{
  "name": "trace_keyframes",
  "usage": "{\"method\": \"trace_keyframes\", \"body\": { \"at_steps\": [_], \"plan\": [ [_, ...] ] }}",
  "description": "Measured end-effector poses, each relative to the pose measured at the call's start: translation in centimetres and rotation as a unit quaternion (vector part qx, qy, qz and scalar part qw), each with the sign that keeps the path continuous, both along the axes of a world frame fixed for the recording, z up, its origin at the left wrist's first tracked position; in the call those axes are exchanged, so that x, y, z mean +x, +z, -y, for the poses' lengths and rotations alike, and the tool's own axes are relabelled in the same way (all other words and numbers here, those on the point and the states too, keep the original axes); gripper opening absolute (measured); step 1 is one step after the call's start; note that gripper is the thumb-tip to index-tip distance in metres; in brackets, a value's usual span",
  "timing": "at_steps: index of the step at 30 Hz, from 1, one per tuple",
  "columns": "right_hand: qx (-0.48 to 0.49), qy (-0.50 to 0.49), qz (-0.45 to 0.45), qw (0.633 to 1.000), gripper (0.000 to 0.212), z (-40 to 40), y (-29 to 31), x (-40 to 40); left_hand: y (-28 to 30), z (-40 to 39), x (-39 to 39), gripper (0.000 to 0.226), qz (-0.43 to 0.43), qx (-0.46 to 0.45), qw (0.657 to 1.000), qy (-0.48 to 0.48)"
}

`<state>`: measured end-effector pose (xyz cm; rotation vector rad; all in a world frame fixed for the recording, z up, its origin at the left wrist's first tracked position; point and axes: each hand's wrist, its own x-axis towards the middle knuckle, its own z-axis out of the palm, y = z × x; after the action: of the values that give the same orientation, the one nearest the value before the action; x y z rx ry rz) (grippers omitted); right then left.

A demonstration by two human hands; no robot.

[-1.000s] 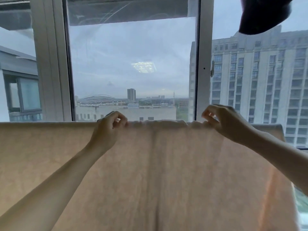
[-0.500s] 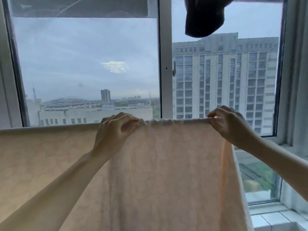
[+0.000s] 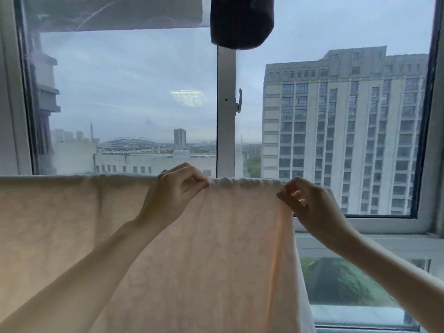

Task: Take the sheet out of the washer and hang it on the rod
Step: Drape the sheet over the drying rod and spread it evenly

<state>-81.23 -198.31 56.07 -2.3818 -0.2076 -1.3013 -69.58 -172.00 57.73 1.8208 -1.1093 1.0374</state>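
Note:
A pale peach sheet (image 3: 72,224) hangs draped over a horizontal rod that the fabric fully covers; its top fold runs across the view at mid height. My left hand (image 3: 173,191) pinches the sheet's top fold near the middle. My right hand (image 3: 310,203) pinches the sheet at its right end, just below the top fold. The stretch of fold between the two hands is bunched into small gathers. The washer is out of view.
A large window (image 3: 225,104) with a white frame and handle stands right behind the sheet. A dark garment (image 3: 241,20) hangs from above at top centre. The white window sill (image 3: 360,227) runs along the lower right.
The view has swung right along the rod. Both hands moved right along the top fold, and my right hand now pinches the sheet's right end.

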Motion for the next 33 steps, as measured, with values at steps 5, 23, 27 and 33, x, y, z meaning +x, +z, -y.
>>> {"method": "trace_keyframes", "body": {
  "at_steps": [5,23,27,33],
  "plan": [
    [0.226,0.120,0.008,0.967,0.015,2.9,3.9,0.9,0.4,2.1,-1.0,0.011,-0.028,-0.079,0.995,0.061],
    [0.148,0.221,-0.241,0.933,0.012,2.9,1.5,-0.6,0.8,4.3,-1.7,0.013,-0.049,-0.105,0.982,0.149],
    [-0.026,0.114,-0.224,0.967,0.014,1.9,-0.2,-0.3,1.0,4.6,-1.8,0.014,-0.056,-0.105,0.981,0.152],
    [0.181,0.189,-0.233,0.937,0.012,3.9,0.3,0.2,1.1,4.1,-1.7,0.014,-0.036,-0.092,0.983,0.157]
  ]
}}
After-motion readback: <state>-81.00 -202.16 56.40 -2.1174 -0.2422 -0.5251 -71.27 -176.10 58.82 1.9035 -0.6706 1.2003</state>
